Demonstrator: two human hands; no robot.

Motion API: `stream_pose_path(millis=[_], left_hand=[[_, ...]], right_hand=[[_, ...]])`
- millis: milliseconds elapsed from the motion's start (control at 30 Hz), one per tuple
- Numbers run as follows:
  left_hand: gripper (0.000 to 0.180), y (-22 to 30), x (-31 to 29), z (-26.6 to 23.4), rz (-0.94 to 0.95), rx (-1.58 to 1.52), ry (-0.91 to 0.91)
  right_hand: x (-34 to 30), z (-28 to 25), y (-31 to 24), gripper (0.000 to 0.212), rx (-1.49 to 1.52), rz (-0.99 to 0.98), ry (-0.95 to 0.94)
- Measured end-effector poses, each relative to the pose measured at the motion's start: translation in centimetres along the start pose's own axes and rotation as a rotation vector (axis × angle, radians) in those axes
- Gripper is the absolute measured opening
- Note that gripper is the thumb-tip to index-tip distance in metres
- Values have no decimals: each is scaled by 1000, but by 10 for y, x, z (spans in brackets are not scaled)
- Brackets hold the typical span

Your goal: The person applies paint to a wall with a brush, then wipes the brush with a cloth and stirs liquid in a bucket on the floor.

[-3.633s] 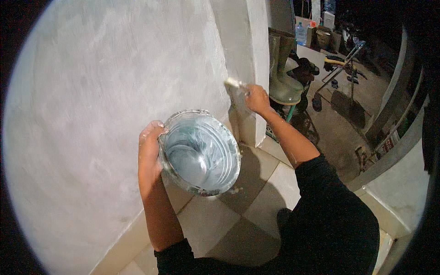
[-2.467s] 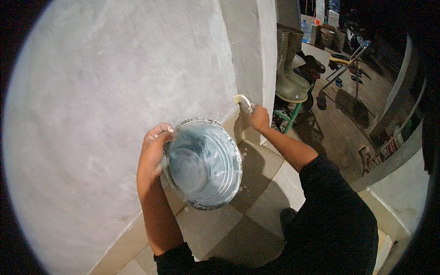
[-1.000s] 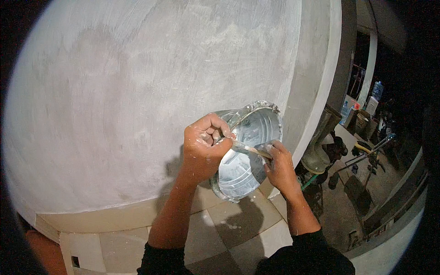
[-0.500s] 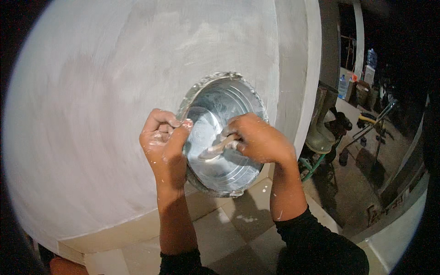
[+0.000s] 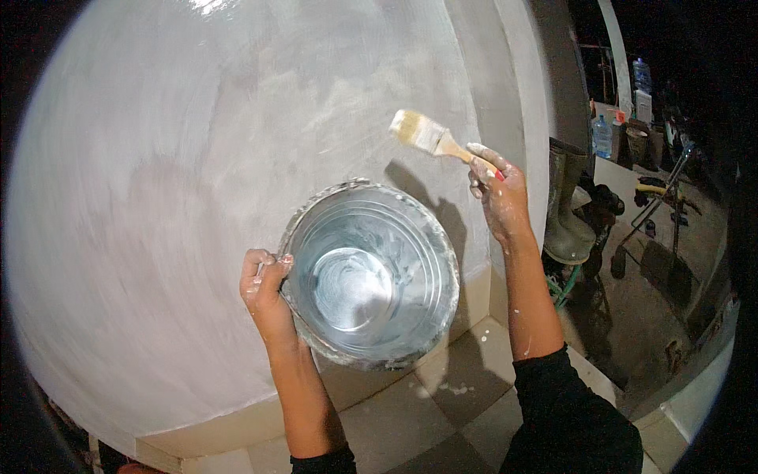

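My left hand (image 5: 267,278) grips the left rim of a round metal bucket (image 5: 426,300), its fingers closed over the edge. The bucket is tilted so that its mouth faces me, and whitish paint coats its inside and bottom. Up and to the right of it, my right hand (image 5: 499,186) holds a paintbrush (image 5: 433,136) by its wooden handle. The flat bristles point left and are smeared white. They hang in front of the grey-white wall (image 5: 260,142); whether they touch it I cannot tell. Both hands carry white splashes.
White drips spot the tiled floor (image 5: 387,423) below the bucket. At the right, past the wall's edge, stand rubber boots (image 5: 567,213) beside a green hose (image 5: 564,286). Farther back are a large water bottle (image 5: 602,138) and some metal poles (image 5: 665,193).
My right hand has lifted the paintbrush out of the bucket, up and to the right. The bucket sits a little lower and its mouth faces me more.
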State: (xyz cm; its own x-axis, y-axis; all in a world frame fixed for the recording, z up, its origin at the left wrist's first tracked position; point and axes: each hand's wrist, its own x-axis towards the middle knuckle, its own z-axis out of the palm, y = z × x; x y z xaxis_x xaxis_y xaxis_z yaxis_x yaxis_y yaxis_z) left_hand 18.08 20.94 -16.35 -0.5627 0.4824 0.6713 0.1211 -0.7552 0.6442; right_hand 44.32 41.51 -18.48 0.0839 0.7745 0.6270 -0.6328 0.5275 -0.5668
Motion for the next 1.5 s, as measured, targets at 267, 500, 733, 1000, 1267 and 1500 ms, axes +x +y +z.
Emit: stream_pose_path(millis=[267,500,733,1000,1267,1500], left_hand=[[19,3,-4,17,-83,-40,39],[20,5,-2,12,-18,-20,0],[19,5,0,18,-23,-57,17],[13,5,-3,18,-62,-194,-53],[13,11,2,10,-58,-196,-53],[14,-5,14,2,-75,-165,-38]], right_hand=[[26,-22,33,27,-150,-147,390],[135,-11,-10,31,-938,-902,353],[153,-24,-26,19,-1674,-527,-54],[98,-112,-11,26,-1973,-307,-638],[193,-21,-111,32,-1769,-717,-229],[166,-51,0,15,-1955,-828,-153]])
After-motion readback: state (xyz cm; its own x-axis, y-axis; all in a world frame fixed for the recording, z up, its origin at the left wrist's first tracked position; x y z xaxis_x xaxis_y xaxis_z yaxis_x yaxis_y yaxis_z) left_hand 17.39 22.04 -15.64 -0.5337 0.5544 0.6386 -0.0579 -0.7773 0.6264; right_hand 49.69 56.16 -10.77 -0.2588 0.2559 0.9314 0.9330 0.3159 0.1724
